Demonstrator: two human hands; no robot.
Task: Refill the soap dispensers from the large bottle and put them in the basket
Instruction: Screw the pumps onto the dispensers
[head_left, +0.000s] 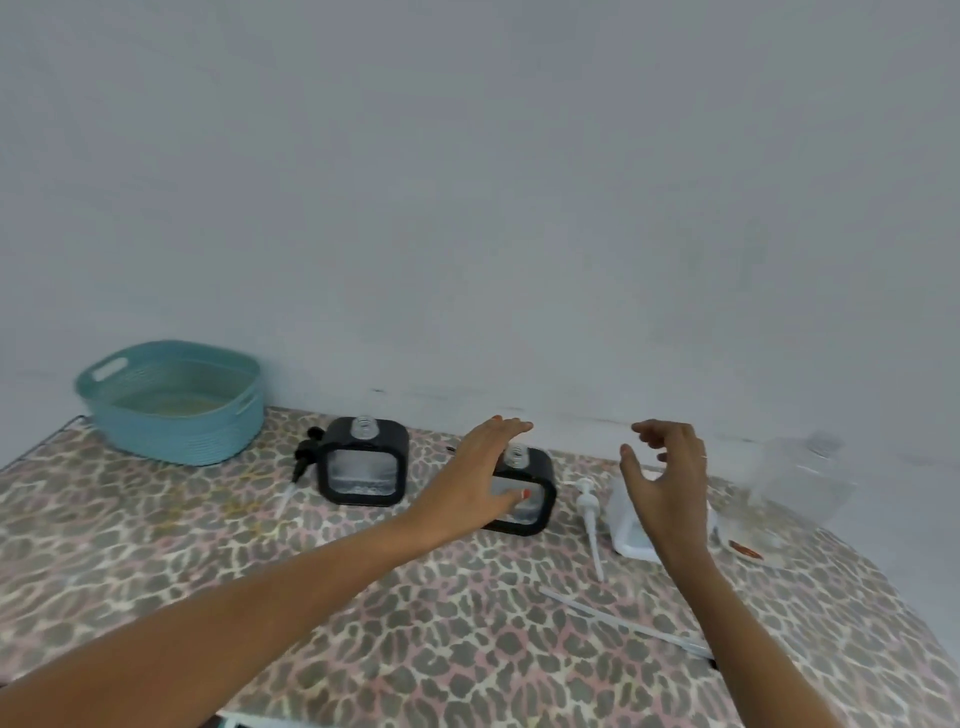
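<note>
Dispensers, seen from the head view, stand uncapped on the patterned tabletop (467, 649): the left dispenser (363, 467) just right of the teal basket (171, 441), the right dispenser (543, 512) nearer the middle, both outside the basket. Their necks are bare, likely so soap can go in. A black pump (306, 452) lies beside the left one, and a clear tube (623, 621) lies nearer the person. The left hand (478, 483) spans the right dispenser, thumb on its front face and fingers straight over its top, not closed round it; this is probably to steady it for pouring. The right hand (670, 483) hovers over the white large bottle (631, 530), fingers spread and loosely bent, holding nothing, seemingly set to lift it. A white pump (589, 512) lies between bottle and dispenser. A blurred clear container (800, 478) sits far right.
</note>
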